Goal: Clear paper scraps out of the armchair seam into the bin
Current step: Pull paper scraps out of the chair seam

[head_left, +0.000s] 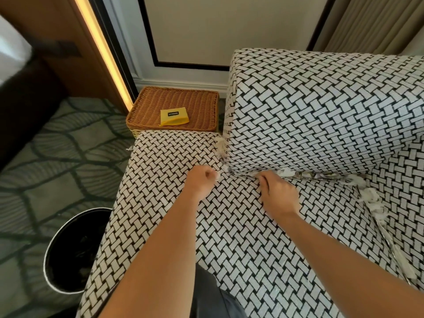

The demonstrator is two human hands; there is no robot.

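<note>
Clutches a paper scrap (215, 175) in the clenched left hand (203, 181); holds the right hand (277, 195), fingers curled, at the armchair seam (321, 176) beside more scraps (285, 172), grasp not discernible.

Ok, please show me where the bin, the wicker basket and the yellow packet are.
bin (66, 239), head view, on its dark inner wall.
wicker basket (197, 104), head view, on its bare weave.
yellow packet (174, 115), head view, on its middle.
</note>
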